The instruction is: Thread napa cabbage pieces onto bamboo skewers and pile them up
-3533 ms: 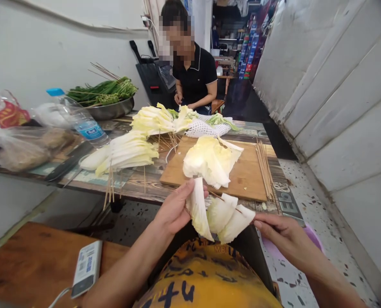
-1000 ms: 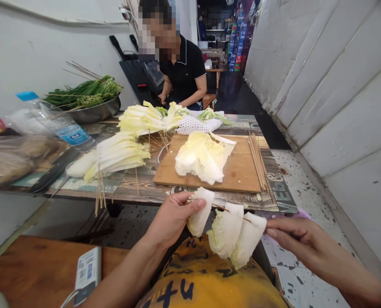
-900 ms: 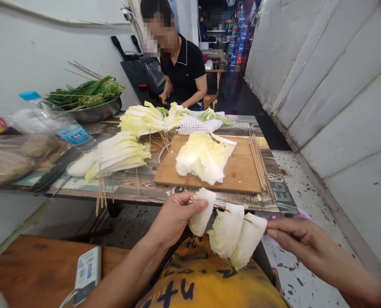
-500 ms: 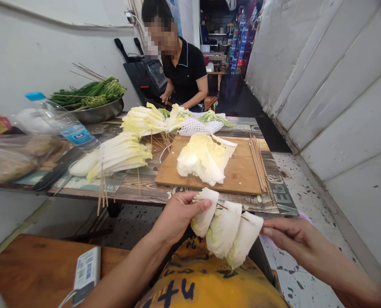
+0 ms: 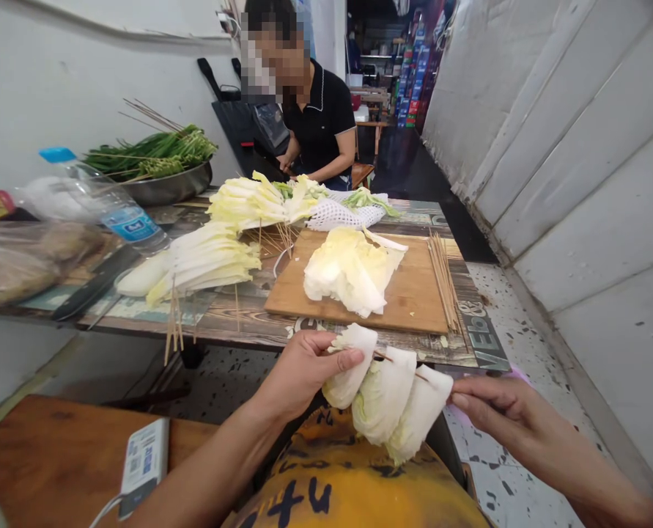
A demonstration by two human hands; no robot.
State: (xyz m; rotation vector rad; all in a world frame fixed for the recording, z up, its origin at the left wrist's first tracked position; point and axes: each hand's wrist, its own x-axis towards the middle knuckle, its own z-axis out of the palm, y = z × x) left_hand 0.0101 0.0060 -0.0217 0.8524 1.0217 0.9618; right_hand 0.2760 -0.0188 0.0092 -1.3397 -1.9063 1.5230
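Over my lap, three folded pieces of napa cabbage leaf (image 5: 385, 392) hang side by side on a thin wooden skewer (image 5: 382, 356). My left hand (image 5: 307, 370) pinches the leftmost cabbage piece between thumb and fingers. At the far side, my right hand (image 5: 505, 411) is closed at the skewer's right end, against the third piece; that end is hidden by the fingers. Loose cabbage leaves (image 5: 348, 268) lie piled on a wooden cutting board (image 5: 414, 301) beyond my hands. Bare skewers (image 5: 444, 282) lie in a bundle along the board's right edge.
Skewered cabbage (image 5: 210, 264) lies left of the board, its sticks poking past the table edge. Behind stand a metal bowl (image 5: 166, 191) of skewered greens and a tilted water bottle (image 5: 131, 220). A knife (image 5: 95, 282) lies at left. Another person (image 5: 323, 125) sits across the table.
Both hands keep their hold on the skewered cabbage, which has barely moved. The view has shifted slightly. The person opposite has moved their hands a little.
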